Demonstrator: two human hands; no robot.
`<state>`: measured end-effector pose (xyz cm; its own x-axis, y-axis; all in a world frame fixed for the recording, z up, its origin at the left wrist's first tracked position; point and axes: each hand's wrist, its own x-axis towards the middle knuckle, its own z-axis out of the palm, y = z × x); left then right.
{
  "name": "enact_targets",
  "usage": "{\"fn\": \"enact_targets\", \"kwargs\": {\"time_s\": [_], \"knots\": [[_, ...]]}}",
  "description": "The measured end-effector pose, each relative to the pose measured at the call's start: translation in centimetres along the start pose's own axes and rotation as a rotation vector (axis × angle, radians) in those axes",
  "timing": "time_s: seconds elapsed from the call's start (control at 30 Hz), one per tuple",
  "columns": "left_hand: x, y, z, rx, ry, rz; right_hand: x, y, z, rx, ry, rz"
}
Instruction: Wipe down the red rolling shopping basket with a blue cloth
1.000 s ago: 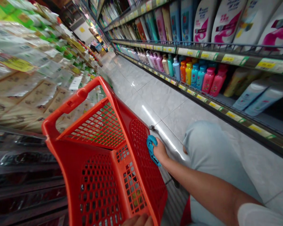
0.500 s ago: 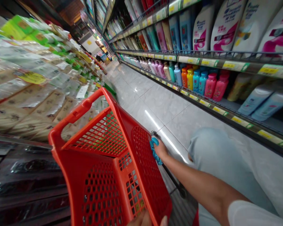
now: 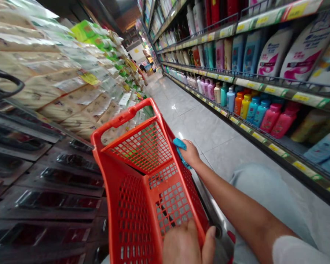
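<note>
– Both hands are closed on something in the head view: our right hand, just off centre towards four o'clock, grips a crumpled blue cloth.

– And our left hand?

– Down near six o'clock, blurred, clasping the near part of the red basket, with the thumb outside the side wall and the fingers over the inside.

– Where do we see the basket itself?

– From the centre down to six o'clock, tilted in our sight, its handle towards ten. We have the cloth against the outside of its right wall, near the top edge.

– What surrounds us?

– Pale packets are heaped at ten o'clock, with dark packages at eight. Bottles line shelves from one o'clock round to three, grey floor tiles run towards one, and our jeans-clad leg is bent at four
</note>
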<state>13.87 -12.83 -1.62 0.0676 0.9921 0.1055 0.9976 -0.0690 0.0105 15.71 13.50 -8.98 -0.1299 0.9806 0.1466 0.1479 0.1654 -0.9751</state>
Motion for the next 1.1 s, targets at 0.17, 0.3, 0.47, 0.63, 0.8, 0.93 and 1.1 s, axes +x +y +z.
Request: {"fn": "enact_targets", "kwargs": {"time_s": [0.17,0.3,0.47,0.63,0.8,0.93,1.1], "knots": [[0.1,2.2,-0.7,-0.122,-0.047,0.008,-3.7,-1.3,-4.1,-0.013,0.037,-0.104],[-1.1,-2.3,-1.6,-0.170,0.248,0.093,-6.2,-6.0,-7.1,-0.298,-0.075,-0.497],[-2.4,-11.2,-1.6,-0.014,0.506,-0.317,-11.1,-8.3,-9.6,-0.734,-0.174,-0.666],[-3.8,-13.6,-0.6,-0.278,0.515,-0.475,-14.5,-9.3,-11.4,-0.827,-0.327,-0.906],[-4.6,-12.8,0.2,-0.534,0.564,-0.539,-13.8,-13.5,-11.1,-0.764,-0.859,-0.821],[-4.1,-13.5,-0.6,-0.622,0.573,-0.581,-9.3,-15.2,-5.0,-0.773,-1.071,-0.758],[-1.1,-16.7,-2.1,-0.727,0.686,-0.689,-2.4,-10.4,7.7,-0.926,-0.822,-0.157]]}}
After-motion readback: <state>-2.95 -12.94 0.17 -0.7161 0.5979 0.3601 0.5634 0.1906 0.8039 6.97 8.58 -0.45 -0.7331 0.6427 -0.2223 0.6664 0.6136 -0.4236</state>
